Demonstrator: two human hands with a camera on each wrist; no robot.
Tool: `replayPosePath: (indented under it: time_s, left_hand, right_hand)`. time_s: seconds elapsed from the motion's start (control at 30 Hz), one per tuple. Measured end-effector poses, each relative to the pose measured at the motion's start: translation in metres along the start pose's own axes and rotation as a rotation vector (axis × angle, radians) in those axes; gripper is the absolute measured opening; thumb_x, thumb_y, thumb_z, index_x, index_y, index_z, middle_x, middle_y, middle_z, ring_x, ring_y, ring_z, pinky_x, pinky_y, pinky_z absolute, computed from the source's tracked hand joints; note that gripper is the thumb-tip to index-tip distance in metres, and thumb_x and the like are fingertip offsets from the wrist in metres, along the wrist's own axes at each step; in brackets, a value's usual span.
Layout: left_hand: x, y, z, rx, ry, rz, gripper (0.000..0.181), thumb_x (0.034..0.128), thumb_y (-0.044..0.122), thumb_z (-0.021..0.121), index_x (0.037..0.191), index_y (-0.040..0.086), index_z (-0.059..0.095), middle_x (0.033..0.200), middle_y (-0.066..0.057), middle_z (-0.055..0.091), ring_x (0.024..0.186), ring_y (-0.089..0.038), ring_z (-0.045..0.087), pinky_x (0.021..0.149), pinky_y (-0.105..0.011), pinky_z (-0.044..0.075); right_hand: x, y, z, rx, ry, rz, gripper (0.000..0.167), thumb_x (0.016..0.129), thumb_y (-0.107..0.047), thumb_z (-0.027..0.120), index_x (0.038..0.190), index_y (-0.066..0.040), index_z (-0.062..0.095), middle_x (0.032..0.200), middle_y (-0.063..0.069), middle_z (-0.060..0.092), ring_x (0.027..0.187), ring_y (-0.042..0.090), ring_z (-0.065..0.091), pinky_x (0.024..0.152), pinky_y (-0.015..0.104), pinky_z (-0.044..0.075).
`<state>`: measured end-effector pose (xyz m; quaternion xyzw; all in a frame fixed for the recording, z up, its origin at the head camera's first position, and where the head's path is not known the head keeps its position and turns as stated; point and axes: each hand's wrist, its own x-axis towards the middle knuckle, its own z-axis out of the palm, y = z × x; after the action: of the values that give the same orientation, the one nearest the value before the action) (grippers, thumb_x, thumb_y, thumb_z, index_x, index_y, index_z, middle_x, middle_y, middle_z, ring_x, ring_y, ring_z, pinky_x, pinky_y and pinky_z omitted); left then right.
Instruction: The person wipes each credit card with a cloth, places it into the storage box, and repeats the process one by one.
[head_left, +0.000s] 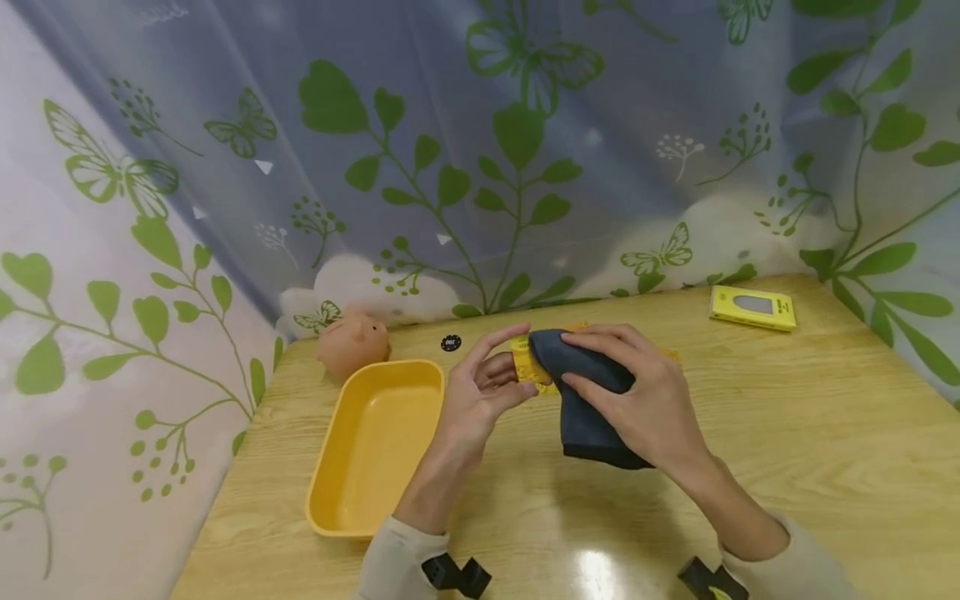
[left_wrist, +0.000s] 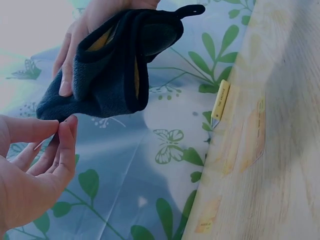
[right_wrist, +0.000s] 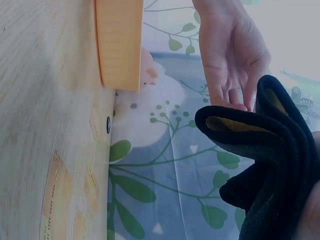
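Note:
My right hand (head_left: 637, 392) grips a folded dark blue cloth (head_left: 588, 367) above the table, thumb on one side. Black trim and a small loop (left_wrist: 191, 11) edge the cloth, and a yellow inner layer shows in its folds. Beside its left edge is my left hand (head_left: 483, 383), with index finger and thumb apart in the head view and the other fingers loosely bent. In the left wrist view its fingertips (left_wrist: 61, 121) meet the lower corner of the cloth; I cannot tell whether they bear on it. Yellow cards (head_left: 531, 360) lie behind the cloth, partly hidden.
A yellow tub (head_left: 375, 450) stands to the left. Behind it sits a piggy bank (head_left: 352, 343), with a black chip marked 100 (head_left: 451, 342) to the right. At the far right is a yellow box (head_left: 752, 308). A patterned curtain (head_left: 450, 167) hangs along the table's back edge.

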<state>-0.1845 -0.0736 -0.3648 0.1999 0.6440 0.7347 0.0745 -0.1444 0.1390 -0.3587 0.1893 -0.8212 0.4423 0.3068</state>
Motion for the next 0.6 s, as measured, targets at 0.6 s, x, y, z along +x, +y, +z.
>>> replayPosePath:
  time_s: [0.6]
  left_hand:
    - [-0.001,0.004,-0.009,-0.005,0.070,-0.044,0.064,0.0906,-0.010,0.072,0.144,0.024,0.061,0.103,-0.007,0.075,0.093,-0.025,0.069,0.087,-0.036,0.059]
  right_hand:
    - [0.013,0.023,-0.031,-0.059,0.121,0.037,0.049,0.082,0.000,0.087,0.127,-0.016,0.077,0.124,0.006,0.070,0.108,0.019,0.066,0.081,0.005,0.049]
